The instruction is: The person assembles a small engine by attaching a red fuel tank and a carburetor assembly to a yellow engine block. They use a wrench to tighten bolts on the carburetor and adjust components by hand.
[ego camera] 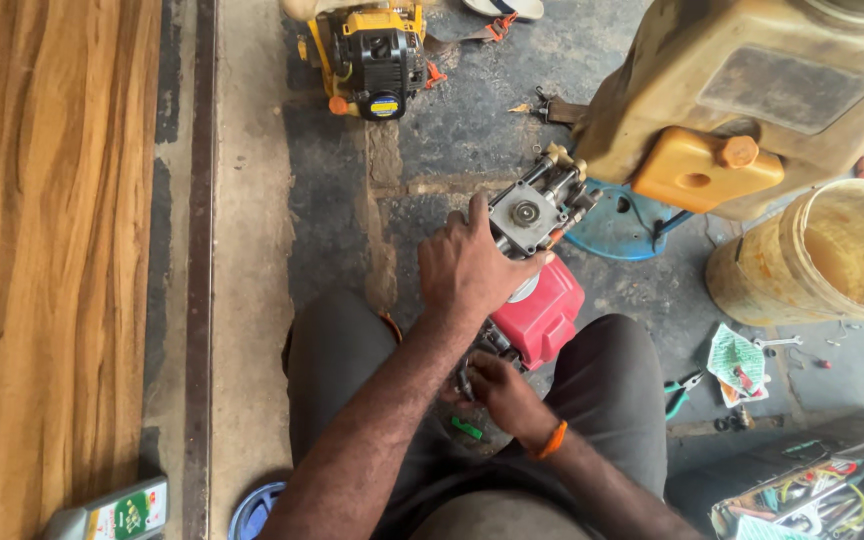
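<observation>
The small red engine with its bare grey metal pump head (530,262) sits between the person's knees, partly stripped. The left hand (470,265) grips its top; the right hand (500,393) pinches fittings underneath. Reassembly looks unfinished; pliers (682,393) lie on the floor.

A small engine (532,290) with a red housing and a grey metal pump end sat tilted between the person's knees, just right of centre, its pump end pointing toward one o'clock, partly hidden.

Two small engines, one red (542,310), one yellow (372,55); one bucket (812,255); one blue stool (617,225); one pair of pliers (682,392).
</observation>
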